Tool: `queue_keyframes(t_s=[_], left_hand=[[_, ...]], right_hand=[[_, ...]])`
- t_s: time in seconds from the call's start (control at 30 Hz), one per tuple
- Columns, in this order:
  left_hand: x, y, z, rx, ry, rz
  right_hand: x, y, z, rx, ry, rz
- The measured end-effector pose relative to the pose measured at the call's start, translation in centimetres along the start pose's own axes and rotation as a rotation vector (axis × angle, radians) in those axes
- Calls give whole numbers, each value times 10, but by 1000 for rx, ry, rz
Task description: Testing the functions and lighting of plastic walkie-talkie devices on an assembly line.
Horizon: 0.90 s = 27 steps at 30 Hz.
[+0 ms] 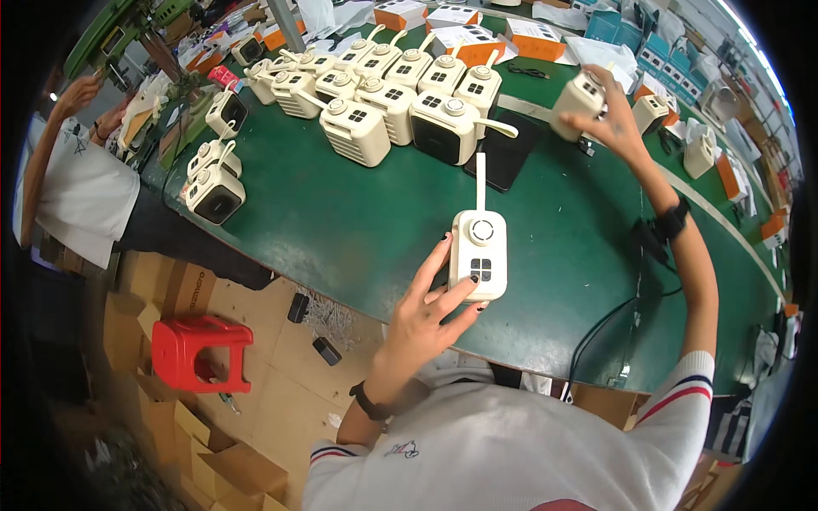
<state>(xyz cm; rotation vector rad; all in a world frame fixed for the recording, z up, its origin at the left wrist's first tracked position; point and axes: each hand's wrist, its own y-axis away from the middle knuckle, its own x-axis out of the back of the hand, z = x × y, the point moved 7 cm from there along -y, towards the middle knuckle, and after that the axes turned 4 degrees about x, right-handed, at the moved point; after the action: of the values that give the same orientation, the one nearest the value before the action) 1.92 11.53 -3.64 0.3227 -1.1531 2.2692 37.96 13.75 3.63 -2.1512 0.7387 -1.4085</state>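
Note:
A cream box-shaped portable speaker (463,271) stands upright near the front edge of the table, its strap stretched away from me. My left hand (429,311) wraps its near left side, one fingertip on the four dark buttons below its round knob. Farther right, my right hand (615,126) grips a second cream speaker (569,104), thumb across its front and fingers over its top. Whether that speaker touches the table cannot be made out. A flat black pad (509,157) lies between the two hands, beside a speaker with a black front (443,136).
Several more cream speakers (354,132) crowd the back middle, with others (217,194) along the left edge. Orange-and-white boxes (535,41) line the back. A black cable (596,328) crosses the table's right. At left are another person (85,187) and a red stool (200,353).

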Motion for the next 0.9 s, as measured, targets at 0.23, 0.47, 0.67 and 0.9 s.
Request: queue_keyframes(t_s=[0.23,0.47,0.67,0.9], left_hand=[[1,0,7,0,-52,30],[-4,7,5,27,-45,30],[-1,7,-2,31,-80,89],[-14,0,-6,29,-24,17]], right_hand=[[-44,-31,164,-82,323,113],[-37,-44,148,-120,779,-26],[-20,14,-79,130,-15,-852],[-41,97,-183,449,-102,-833]])
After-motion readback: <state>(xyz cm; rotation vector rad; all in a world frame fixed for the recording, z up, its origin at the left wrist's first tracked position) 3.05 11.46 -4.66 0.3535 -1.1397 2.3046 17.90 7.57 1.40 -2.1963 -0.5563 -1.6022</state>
